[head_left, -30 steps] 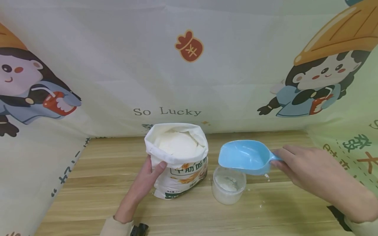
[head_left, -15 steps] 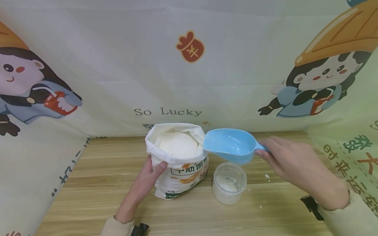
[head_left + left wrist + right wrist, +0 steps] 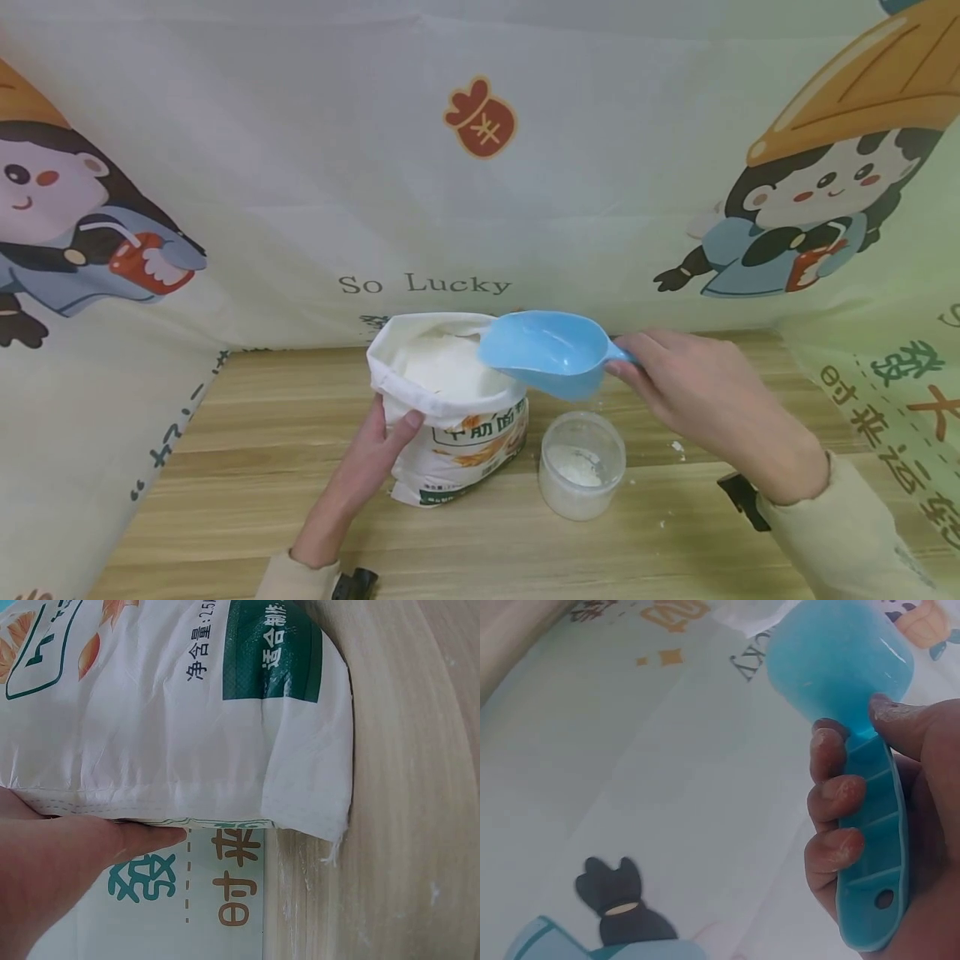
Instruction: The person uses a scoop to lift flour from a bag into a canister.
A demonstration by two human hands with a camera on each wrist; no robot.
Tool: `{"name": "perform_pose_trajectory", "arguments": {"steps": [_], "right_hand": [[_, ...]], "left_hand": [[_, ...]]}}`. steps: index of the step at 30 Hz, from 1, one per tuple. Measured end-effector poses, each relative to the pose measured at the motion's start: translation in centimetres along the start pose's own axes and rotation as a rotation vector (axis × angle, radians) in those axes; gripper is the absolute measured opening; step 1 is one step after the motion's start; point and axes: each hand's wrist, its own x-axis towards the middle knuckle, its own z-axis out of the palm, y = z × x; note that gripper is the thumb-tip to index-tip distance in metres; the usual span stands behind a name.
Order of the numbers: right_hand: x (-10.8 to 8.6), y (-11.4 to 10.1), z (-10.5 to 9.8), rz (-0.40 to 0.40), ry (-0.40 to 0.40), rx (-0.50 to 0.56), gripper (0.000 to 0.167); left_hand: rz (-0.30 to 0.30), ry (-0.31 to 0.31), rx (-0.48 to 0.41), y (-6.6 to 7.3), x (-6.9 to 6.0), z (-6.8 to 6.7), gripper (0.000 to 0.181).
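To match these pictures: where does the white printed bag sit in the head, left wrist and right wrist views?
Head: the white bag is in the lower half, slightly left of centre.
Left wrist: it fills the upper left.
Right wrist: a white patch at the top edge may be it; I cannot tell.
Shared landmark: the printed cloth, visible in all three.

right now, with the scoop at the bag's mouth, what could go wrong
The blue scoop might snag the folded rim of the white bag, which it overlaps in the head view. The right hand has powdery fingers, so its grip on the handle could slip. White specks lie on the table, so powder may spill beside the tub.
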Motion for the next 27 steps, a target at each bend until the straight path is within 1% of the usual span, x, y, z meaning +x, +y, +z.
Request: {"name": "perform_pose_trajectory", "arguments": {"steps": [3,10,13,20,23,27], "right_hand": [[1.0,-0.5,-0.2,0.005,-0.022,-0.013,0.016],[2.9,-2.0,-0.4,-0.018,-0.055,-0.072,0.024],[3.6,-2.6,-0.3,-0.031,-0.086,-0.102,0.025],[5.2,-3.8,-0.5,-0.009,-0.179,-0.126,0.033],[6.0,-4.3,-0.5,-0.020,-0.197,-0.136,0.032],[6.6,-4.9,-0.3,-0.050,-0.203,-0.154,0.028]], "left_hand": [[-0.006,0.003,0.005,0.1,0.0,0.0,0.065],[-0.029,0.008,0.020,0.2,0.0,0.0,0.061],[-0.032,0.006,0.024,0.2,0.0,0.0,0.060],[-0.016,0.006,0.026,0.2,0.0,0.0,0.060],[-0.004,0.009,0.025,0.1,0.0,0.0,0.061],[-0.006,0.004,0.033,0.0,0.0,-0.1,0.062]]}}
